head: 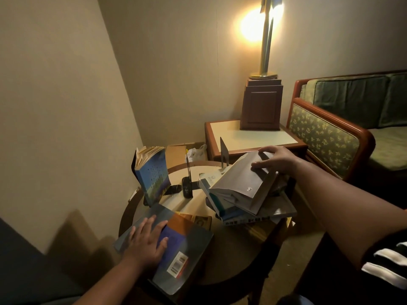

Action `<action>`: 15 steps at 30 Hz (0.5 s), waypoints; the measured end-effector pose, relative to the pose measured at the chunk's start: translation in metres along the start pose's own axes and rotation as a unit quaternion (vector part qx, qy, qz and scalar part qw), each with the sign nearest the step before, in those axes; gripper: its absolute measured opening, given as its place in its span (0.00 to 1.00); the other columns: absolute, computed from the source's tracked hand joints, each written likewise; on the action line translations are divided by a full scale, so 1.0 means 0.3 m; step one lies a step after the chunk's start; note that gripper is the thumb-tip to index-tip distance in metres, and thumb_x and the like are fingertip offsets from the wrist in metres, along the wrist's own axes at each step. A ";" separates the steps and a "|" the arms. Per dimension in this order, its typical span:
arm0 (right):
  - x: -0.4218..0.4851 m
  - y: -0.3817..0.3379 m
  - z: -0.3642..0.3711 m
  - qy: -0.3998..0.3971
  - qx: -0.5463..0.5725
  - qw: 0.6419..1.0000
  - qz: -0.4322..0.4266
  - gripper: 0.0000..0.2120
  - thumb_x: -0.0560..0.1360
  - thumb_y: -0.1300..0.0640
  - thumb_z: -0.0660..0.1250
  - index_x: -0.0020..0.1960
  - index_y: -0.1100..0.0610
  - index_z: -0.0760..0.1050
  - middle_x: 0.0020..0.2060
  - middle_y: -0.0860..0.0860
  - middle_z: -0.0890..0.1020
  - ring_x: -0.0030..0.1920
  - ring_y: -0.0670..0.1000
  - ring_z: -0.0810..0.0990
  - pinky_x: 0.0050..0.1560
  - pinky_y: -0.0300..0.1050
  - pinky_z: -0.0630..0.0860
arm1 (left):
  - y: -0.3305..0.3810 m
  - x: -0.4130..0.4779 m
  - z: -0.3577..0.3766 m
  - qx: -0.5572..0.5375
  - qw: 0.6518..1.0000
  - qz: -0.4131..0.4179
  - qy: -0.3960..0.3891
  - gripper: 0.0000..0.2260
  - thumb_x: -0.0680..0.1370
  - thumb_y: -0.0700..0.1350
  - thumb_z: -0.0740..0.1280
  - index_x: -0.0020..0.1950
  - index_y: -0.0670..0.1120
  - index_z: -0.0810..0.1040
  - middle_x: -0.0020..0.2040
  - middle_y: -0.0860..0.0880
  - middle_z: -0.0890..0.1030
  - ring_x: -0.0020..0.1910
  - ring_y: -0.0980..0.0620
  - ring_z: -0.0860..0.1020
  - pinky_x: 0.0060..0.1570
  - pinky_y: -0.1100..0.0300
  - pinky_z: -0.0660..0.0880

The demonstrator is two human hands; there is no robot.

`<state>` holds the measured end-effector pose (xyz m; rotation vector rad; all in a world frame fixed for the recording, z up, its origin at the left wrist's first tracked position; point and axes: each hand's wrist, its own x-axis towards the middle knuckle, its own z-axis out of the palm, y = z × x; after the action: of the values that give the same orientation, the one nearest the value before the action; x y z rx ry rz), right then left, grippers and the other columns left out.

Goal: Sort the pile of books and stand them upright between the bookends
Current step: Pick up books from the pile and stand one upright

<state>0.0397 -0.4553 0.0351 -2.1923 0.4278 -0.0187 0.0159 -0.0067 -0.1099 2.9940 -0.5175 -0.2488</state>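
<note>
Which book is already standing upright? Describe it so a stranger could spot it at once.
Start at the round wooden table in the corner. At its far left edge, near the wall, stands a worn blue paperback with yellowed, fanned pages. It alone is upright: the grey book under the right hand tops a stack, and the left hand presses a flat one.

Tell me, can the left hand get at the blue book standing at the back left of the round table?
Probably yes. The left hand lies flat on the large flat book, and the upright blue book stands just beyond it, with only bare table between. The right hand is busy on the grey book.
</note>
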 end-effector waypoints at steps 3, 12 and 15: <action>-0.004 0.007 -0.008 0.012 0.018 1.000 -0.015 0.35 0.66 0.45 0.80 0.70 0.49 0.73 0.73 0.53 0.69 0.71 0.58 0.68 0.55 0.47 0.72 | 0.003 0.002 -0.020 -0.002 1.000 0.005 -0.003 0.34 0.73 0.68 0.43 0.78 0.60 0.52 0.81 0.50 0.52 0.79 0.47 0.50 0.76 0.44 0.49; -0.016 0.034 0.020 0.053 0.046 0.997 -0.015 0.33 0.64 0.45 0.81 0.67 0.49 0.75 0.72 0.53 0.69 0.71 0.60 0.68 0.62 0.55 0.75 | 0.348 0.161 -0.293 -0.267 0.948 0.106 0.136 0.18 0.81 0.56 0.60 0.70 0.56 0.68 0.63 0.50 0.72 0.58 0.53 0.74 0.47 0.62 0.73; -0.024 0.041 0.028 0.060 0.049 0.997 -0.003 0.34 0.64 0.46 0.81 0.68 0.49 0.75 0.72 0.53 0.69 0.70 0.61 0.69 0.57 0.55 0.78 | 0.497 0.221 -0.357 -0.295 0.949 0.106 0.035 0.25 0.80 0.60 0.62 0.74 0.54 0.65 0.69 0.46 0.72 0.64 0.48 0.73 0.53 0.59 0.72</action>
<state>0.0307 -0.4534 0.0214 -2.1028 0.4767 -0.1716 0.0479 -0.1623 0.0035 2.3380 -0.6196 -0.2285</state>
